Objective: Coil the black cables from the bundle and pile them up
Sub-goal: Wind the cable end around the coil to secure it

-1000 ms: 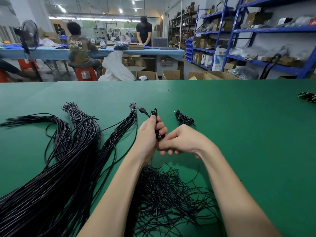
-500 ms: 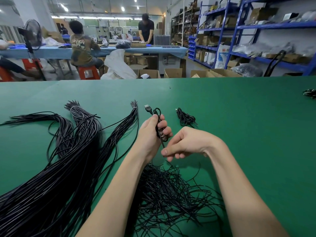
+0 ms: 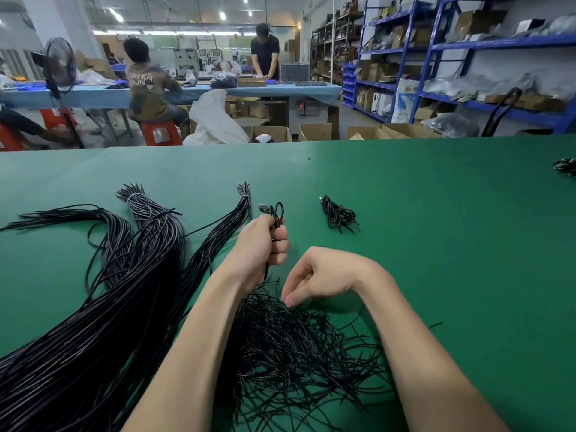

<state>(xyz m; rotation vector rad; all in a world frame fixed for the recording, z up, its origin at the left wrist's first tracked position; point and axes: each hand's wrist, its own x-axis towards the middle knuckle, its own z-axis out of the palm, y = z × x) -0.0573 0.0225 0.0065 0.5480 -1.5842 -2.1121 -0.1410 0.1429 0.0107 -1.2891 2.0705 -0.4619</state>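
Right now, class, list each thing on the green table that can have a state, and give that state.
Left hand: grips the coiled cable, raised.
Coiled cable: looped, plug end up.
Right hand: fingers curled over the ties.
Tie pile: loose, tangled.
Cable bundles: straight, bound near their tips.
Finished coil: wound, lying flat.

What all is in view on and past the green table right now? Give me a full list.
long cable bundles: several, black, left side of table, ends tied
loose short wires: one tangled heap, black, near edge between the forearms
coiled cable: one, black, lying mid-table beyond the hands
cable clump: one, black, far right table edge
green table: one, green mat
cardboard boxes: several, brown, floor behind table
shelving: blue racks, right background
fan: one, black, left background
people: two plainly seen, at a blue bench
left hand: grips folded cable with plug
right hand: fingertips reaching into the wire heap
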